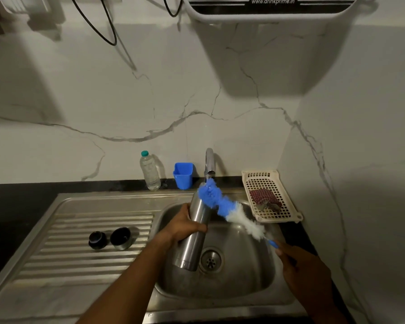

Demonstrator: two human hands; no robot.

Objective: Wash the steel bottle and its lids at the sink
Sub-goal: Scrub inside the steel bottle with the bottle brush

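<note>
Steel bottle (193,232): uncapped, held above the sink basin (243,284), tilted with its base low and near, just left of the drain (211,259), and its mouth raised far toward the tap (209,164); the tilt likely presents the opening both to the spout and to the brush. Left hand (185,224): wrapped round the bottle's middle from the left, fingers curled across the near face, gripping it firmly. Bottle brush (225,206): blue-and-white bristles on a blue handle, slanting from near right up to far left, blue tip at the bottle's mouth; whether any bristles are inside cannot be told. Right hand (302,267): near right of the bottle and apart from it, closed on the handle's end, which gives the whole brush length for reaching down the bottle. Lids, two: dark stopper (97,240) and steel-sided cap (121,238), side by side on the ribbed drainboard (68,265), well left of the bottle, probably parked there to await their own wash. Beyond, along the far wall: plastic water bottle (150,170), blue cup (183,175), and at far right a cream basket (270,181) holding a checked cloth (264,199).
</note>
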